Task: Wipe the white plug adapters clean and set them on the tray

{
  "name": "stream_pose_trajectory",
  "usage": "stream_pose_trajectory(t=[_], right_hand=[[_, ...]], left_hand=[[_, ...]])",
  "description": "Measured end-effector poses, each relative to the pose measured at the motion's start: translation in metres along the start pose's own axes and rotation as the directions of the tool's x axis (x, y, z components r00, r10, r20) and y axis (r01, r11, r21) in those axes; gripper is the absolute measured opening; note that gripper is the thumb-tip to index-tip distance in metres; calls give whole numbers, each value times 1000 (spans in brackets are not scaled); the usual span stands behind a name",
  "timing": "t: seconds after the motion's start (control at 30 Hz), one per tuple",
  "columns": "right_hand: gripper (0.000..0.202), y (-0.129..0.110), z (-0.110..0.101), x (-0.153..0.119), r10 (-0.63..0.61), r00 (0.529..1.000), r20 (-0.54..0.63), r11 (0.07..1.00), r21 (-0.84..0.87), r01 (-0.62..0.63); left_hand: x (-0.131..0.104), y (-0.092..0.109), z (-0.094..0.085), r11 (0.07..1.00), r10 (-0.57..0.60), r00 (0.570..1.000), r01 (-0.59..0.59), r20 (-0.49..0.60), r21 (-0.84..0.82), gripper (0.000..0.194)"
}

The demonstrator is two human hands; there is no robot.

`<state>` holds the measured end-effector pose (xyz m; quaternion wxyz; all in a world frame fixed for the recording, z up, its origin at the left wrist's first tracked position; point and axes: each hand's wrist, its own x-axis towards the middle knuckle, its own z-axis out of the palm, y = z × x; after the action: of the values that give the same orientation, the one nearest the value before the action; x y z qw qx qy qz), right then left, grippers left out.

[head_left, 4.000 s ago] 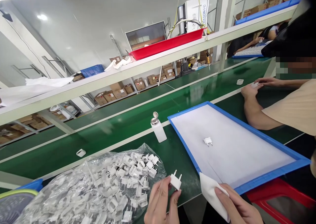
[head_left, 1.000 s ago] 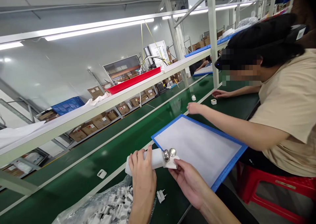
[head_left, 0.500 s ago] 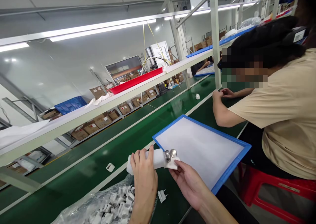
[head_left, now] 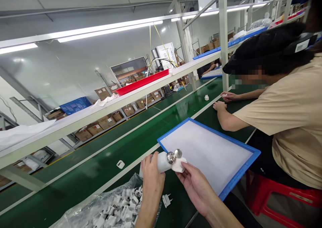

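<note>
Left hand (head_left: pixel 150 179) grips tilted white bottle (head_left: pixel 163 162), fingers (head_left: pixel 148 161) wrapped; metal top (head_left: pixel 171 157) meets white cloth (head_left: pixel 178 166). Right hand (head_left: pixel 195 184) pinches cloth between fingers.

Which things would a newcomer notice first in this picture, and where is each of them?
The eye would probably go first to the white bottle, tilted over in the left hand, its metal top close to the white cloth in the right hand. Next may come the blue-rimmed tray beyond the right hand and, at lower left, the clear bag of white plug parts. Farther off, a red tray stands out on the shelf.
</note>
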<state>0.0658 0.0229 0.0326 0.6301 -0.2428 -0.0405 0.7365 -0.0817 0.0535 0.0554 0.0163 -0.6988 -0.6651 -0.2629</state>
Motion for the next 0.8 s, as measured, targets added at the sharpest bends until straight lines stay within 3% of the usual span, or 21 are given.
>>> stream_pose_trajectory(t=[0.13,0.23,0.4,0.53,0.67,0.73,0.8], right_hand=[[17,-3,3,0,13,1000,-23,1000,16,-12],[21,-6,1,0,18,999,-31,1000,26,-18],[32,-7,-11,-1,26,999,-42,1000,2,-26],[36,-4,-26,-7,18,997,-73,999,-43,-21],[41,6,-38,-16,45,989,-142,986,-151,-67],[47,16,-42,-20,69,983,-168,970,-218,-106],[54,30,-47,-23,88,982,-165,950,-282,-133]], left_hand=[[6,-3,9,985,-72,997,72,7,-155,53],[17,-13,25,938,-194,981,180,-17,-297,51],[45,-42,63,791,-472,877,377,-88,-482,43],[57,-60,82,723,-517,854,400,-57,-563,29],[56,-68,91,696,-531,847,418,-26,-584,28],[56,-69,93,702,-512,859,407,-17,-585,31],[54,-69,91,718,-484,875,386,-16,-580,48]])
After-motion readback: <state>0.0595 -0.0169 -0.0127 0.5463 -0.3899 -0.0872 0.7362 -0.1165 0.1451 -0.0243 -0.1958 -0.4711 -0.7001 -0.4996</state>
